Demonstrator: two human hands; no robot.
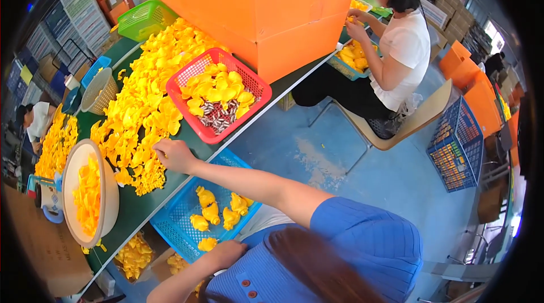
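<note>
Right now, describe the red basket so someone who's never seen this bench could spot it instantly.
Start at the big orange box on the long green table. Just below it, at the table's near edge, beside the heap of yellow pieces, sits the red basket. It alone is red, holding yellow pieces plus small silvery parts; the blue basket sits lower, off the table.
</note>
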